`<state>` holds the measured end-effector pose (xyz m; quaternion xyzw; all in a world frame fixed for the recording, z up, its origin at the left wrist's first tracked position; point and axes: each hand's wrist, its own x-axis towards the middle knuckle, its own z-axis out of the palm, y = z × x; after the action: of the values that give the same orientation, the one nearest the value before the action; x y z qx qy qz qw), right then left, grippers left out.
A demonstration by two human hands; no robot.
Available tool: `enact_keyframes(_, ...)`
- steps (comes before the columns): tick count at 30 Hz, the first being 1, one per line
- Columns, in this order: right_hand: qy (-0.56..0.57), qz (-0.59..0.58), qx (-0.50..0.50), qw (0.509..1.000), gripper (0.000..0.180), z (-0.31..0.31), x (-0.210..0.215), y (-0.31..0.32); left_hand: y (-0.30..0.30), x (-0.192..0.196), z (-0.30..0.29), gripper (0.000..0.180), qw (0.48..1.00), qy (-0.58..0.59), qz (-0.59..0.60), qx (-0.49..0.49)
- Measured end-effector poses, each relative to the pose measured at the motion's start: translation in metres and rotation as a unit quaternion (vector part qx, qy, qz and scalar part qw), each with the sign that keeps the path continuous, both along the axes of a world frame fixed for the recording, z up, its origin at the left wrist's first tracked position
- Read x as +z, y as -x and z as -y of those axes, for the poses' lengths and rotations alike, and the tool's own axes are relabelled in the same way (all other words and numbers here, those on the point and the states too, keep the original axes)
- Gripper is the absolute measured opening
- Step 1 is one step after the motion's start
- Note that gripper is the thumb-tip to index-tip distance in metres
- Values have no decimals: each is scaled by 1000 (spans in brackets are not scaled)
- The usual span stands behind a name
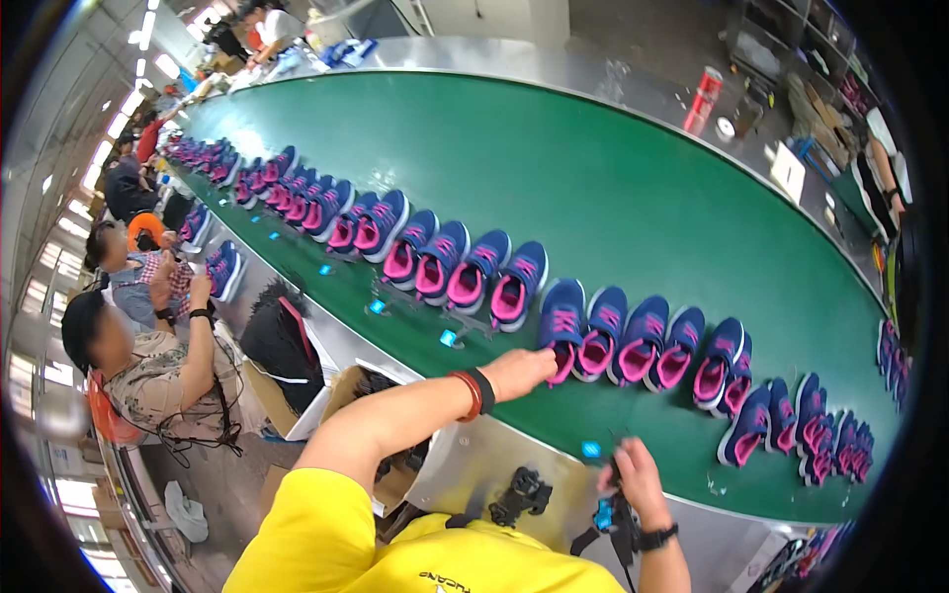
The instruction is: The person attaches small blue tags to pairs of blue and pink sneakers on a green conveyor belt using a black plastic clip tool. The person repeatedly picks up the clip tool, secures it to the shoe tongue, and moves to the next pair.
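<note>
My left hand (522, 374) reaches over the green belt. Its fingertips are closed at the heel of a navy sneaker (561, 314) with pink lining and pink laces, which stands on the belt. Nearer to me and to the right, my right hand (640, 481) is raised above the belt's near edge with its fingers curled. Something dark and thin shows at those fingers, too blurred to name. Below them hangs a black strap-like thing with a blue part (604, 514). Just right of my left hand stands another matching sneaker (600, 334).
Long rows of like sneakers (482, 272) line the green belt (633, 178) on both sides. Small blue pieces (448, 338) lie along its near edge. Seated people (163, 366) work at the left beside an open carton (287, 400). A red cylinder (703, 99) stands on the far ledge.
</note>
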<state>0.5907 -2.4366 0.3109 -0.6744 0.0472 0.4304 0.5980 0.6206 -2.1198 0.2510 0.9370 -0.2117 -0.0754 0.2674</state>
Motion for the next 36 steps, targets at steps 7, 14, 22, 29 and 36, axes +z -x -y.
enact_keyframes(7, -35, -27, -27, 999, 30, -101, -32, -9, 1, -2, -5, 13, 999, 7, -42, 32)
enact_keyframes(14, -75, -82, -93, 990, 31, -125, -46, 9, -3, 4, -9, 8, 999, 22, -34, 17)
enact_keyframes(22, -97, -149, 74, 981, 28, -137, -49, -12, -1, 5, -18, 15, 999, -27, -38, 17)
enact_keyframes(29, -94, -15, 119, 988, 22, -118, -39, -47, -10, 31, -18, 35, 987, -80, 7, -139)
enact_keyframes(36, 194, 637, 200, 719, 22, -106, -26, -93, 6, 47, -14, 44, 988, -96, -117, 21)
